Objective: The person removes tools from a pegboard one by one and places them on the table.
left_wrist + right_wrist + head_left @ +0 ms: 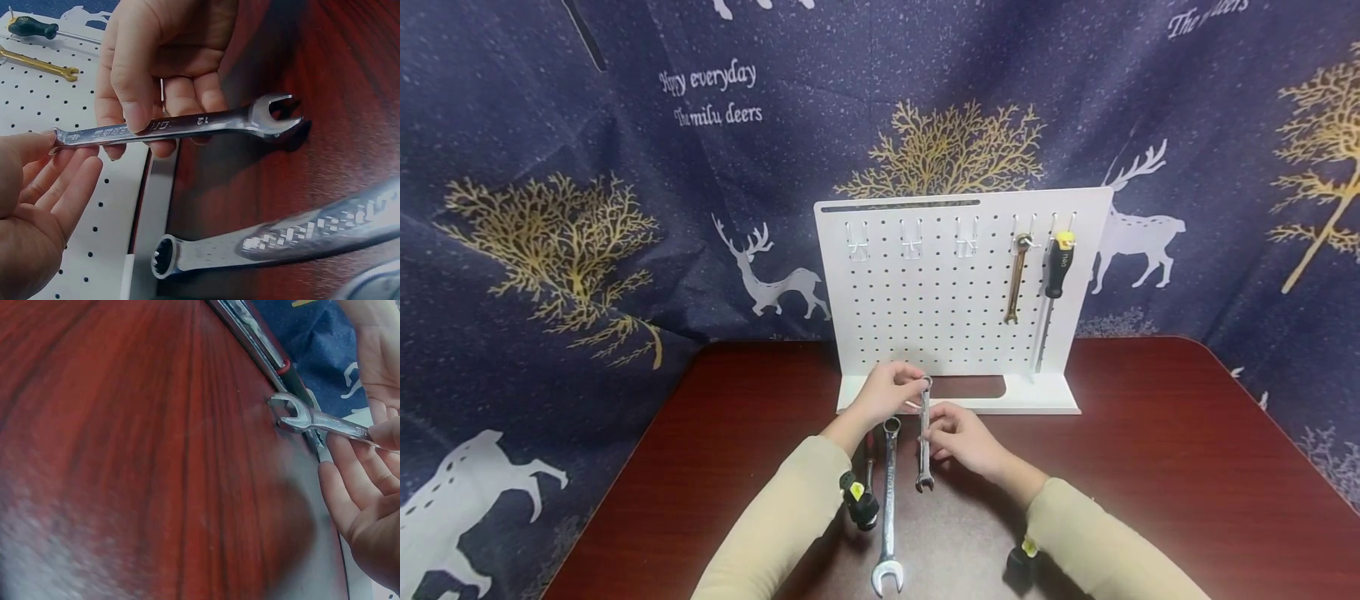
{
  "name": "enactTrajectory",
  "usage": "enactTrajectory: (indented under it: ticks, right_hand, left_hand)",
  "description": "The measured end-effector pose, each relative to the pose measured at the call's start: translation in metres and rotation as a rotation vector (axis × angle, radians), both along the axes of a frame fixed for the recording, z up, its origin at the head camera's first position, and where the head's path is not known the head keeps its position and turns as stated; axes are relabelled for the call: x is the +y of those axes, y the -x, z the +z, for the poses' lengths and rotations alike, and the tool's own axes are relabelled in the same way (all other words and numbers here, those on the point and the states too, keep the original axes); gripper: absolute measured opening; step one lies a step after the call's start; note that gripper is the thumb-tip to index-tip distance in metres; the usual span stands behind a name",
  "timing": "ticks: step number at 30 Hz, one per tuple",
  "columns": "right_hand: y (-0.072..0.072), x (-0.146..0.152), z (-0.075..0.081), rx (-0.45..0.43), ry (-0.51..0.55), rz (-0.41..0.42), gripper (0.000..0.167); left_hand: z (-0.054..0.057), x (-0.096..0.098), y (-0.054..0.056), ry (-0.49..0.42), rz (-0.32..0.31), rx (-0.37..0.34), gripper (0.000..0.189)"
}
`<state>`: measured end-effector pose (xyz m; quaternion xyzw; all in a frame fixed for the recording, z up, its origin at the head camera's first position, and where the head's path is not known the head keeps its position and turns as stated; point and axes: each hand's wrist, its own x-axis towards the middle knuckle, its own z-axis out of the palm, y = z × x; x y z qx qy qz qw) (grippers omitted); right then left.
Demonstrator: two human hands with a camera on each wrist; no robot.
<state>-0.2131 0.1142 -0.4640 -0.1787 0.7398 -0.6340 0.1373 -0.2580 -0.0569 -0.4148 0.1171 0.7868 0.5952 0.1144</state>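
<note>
A small silver combination wrench (187, 127) is held between both hands in front of the pegboard, its open jaw end pointing toward the person. My left hand (887, 392) pinches the ring end between thumb and fingers. Around the middle of the shaft, my right hand (966, 437) grips with its thumb on top and fingers beneath, as the left wrist view shows. A larger silver combination wrench (890, 508) lies on the table just left of the small one, ring end toward the board. Beside it, partly hidden by the left sleeve, lies a screwdriver (870, 454) with some red on it.
The white pegboard (925, 292) stands on the dark red table (1165, 450). On its right side hang a gold-coloured wrench (1016, 283) and a black screwdriver (1059, 267) with a yellow top. Several clear hooks (912, 242) line its upper left. A patterned blue cloth (790, 167) hangs behind.
</note>
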Motion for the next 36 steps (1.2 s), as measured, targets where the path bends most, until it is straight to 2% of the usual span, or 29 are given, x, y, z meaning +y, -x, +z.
enactTrajectory:
  ticks: [8,14,18,23,28,36]
  right_hand:
    - [-0.007,-0.003,-0.007,-0.041,-0.003,0.009,0.035]
    - [-0.012,-0.005,-0.005,-0.085,0.008,0.019,0.038]
    - [-0.013,-0.006,-0.003,-0.127,0.010,-0.004,0.035]
    - [-0.013,-0.008,-0.001,-0.176,0.016,-0.050,0.035]
    - [-0.013,-0.009,0.002,-0.215,0.033,-0.082,0.037]
    - [-0.016,-0.008,0.006,-0.236,0.011,-0.094,0.039]
  left_hand:
    - [-0.013,-0.006,-0.007,-0.002,0.004,-0.035,0.027]
    - [-0.020,-0.008,-0.011,0.008,0.032,-0.077,0.024]
    - [-0.024,-0.009,-0.013,0.019,0.040,-0.094,0.025]
    - [-0.025,-0.009,-0.018,0.030,0.046,-0.099,0.025]
    - [-0.026,-0.008,-0.023,0.045,0.066,-0.134,0.028]
    - [-0.021,-0.007,-0.035,0.122,0.066,-0.176,0.037]
